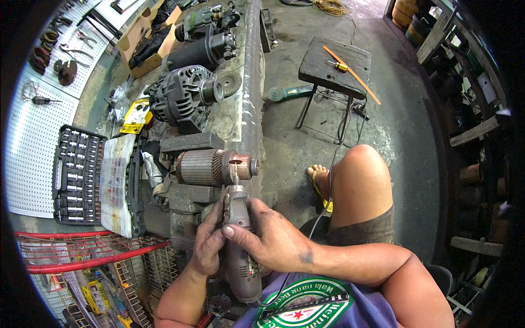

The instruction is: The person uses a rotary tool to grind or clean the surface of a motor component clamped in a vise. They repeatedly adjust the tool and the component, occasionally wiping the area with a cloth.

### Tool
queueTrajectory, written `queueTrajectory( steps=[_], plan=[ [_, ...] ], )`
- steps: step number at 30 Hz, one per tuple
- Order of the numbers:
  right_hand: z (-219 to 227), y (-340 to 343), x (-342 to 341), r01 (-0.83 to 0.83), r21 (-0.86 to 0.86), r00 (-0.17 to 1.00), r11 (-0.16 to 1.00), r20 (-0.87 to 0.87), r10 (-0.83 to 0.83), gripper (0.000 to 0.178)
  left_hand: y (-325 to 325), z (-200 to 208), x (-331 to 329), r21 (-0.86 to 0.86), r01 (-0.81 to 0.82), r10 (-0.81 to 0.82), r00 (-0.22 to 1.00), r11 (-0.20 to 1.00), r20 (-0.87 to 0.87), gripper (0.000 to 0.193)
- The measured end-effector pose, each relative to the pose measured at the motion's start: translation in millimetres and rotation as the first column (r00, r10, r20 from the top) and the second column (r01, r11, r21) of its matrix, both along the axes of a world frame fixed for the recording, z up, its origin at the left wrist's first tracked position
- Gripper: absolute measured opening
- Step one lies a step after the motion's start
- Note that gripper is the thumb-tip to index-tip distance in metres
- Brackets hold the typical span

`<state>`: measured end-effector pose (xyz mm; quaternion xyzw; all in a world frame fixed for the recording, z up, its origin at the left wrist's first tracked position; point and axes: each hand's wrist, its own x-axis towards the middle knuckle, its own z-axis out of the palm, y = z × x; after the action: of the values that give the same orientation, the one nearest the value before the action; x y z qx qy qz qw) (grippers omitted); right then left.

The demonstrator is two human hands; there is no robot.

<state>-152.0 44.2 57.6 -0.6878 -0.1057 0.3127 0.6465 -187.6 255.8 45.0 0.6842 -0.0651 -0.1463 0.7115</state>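
Left hand point(206, 250) and right hand point(279, 235) wrap their fingers around a rotary tool point(243, 276), its bit point(235, 179) at the armature point(198, 168) toward eleven o'clock. The step looks like dressing the copper end point(244, 170); next calls for steady guidance.

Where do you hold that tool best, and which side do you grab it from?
Probably take the tool by its rounded body, behind the thin bit, with the left hand and right hand from either side. The body is long, and the bit points away from the person, toward the rotor, so back there seems safer.
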Motion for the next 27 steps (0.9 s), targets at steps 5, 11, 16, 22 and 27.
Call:
queueTrajectory(
  steps=[5,11,16,22,27],
  plan=[
    [0.1,1.5,1.1,0.027,0.009,0.999,1.000,0.034,-0.028,0.066,-1.9,-1.3,0.5,-0.004,-0.028,0.028,1.000,1.000,-0.013,0.095],
    [-0.6,1.1,6.2,-0.016,-0.032,1.000,0.999,0.014,0.016,0.064,-1.6,-1.2,5.1,-0.011,-0.022,0.022,0.999,1.000,-0.030,0.098],
    [-2.7,1.8,5.2,-0.014,-0.028,1.000,1.000,0.018,0.015,0.065,-1.5,-1.2,4.5,-0.016,-0.018,0.018,0.999,1.000,-0.028,0.097],
    [-5.0,4.6,3.3,0.066,0.040,0.993,0.997,0.099,-0.069,0.066,0.3,-3.8,4.7,-0.022,-0.005,0.005,1.000,1.000,-0.025,0.095],
    [-3.1,0.1,3.7,-0.007,-0.026,1.000,1.000,0.013,0.007,0.067,1.3,-3.7,4.1,-0.014,-0.004,0.003,0.999,1.000,-0.040,0.096]
  ],
)
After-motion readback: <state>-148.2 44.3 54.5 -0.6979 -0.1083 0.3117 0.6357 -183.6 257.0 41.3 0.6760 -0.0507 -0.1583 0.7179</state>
